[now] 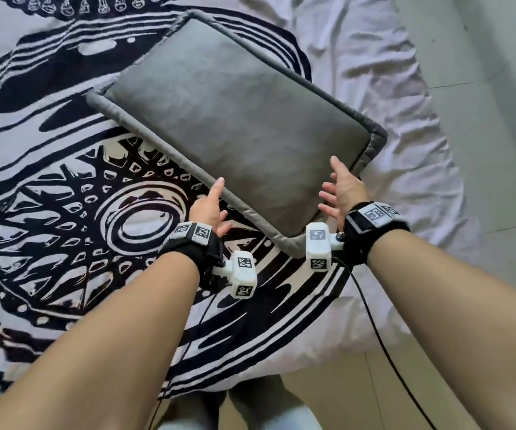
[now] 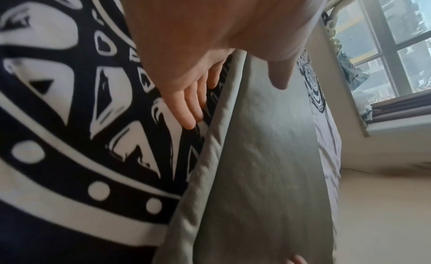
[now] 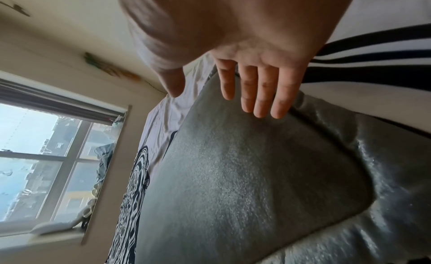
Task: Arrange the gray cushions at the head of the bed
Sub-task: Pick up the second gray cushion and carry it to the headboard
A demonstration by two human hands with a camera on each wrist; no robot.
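One gray cushion [image 1: 235, 119] with a piped rim lies flat on the bed, turned diagonally. My left hand [image 1: 210, 206] is at its near left edge, fingers straight; in the left wrist view the fingers [image 2: 193, 102] lie over the blanket beside the cushion's rim [image 2: 210, 139] and the thumb reaches over the gray cloth. My right hand [image 1: 340, 190] hovers at the near right side with fingers spread. In the right wrist view its straight fingers [image 3: 258, 87] reach over the cushion [image 3: 233, 175]. Neither hand grips anything. Whether they touch the cushion I cannot tell.
A black-and-white patterned blanket [image 1: 64, 212] covers the bed, with crumpled white sheet [image 1: 390, 88] to the right. Pale floor [image 1: 498, 150] runs along the bed's right side. A black cable [image 1: 374, 321] trails from my right wrist. A window [image 3: 46, 157] is beyond the bed.
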